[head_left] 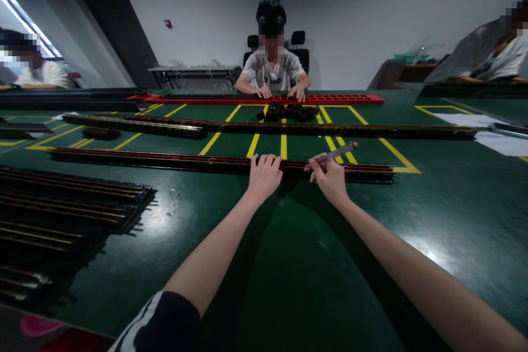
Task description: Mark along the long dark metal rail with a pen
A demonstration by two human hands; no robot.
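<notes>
A long black rail [181,161] with thin copper-coloured strips along it lies crosswise in front of me. My left hand [265,175] is closed over its middle, fingers bent across the top. To the right, my right hand [328,175] grips a clear pen [340,150] with a brownish end, which points up and to the right. The pen's lower tip is by the rail, mostly hidden by my fingers; whether it touches the rail I cannot tell.
Similar rails [350,130] lie farther back, and a stack of them [74,198] is at the left. Small black parts [289,112] sit before a co-worker [272,69], whose hands are at a red frame [350,100]. White papers [505,143] lie at right on the green table [289,286].
</notes>
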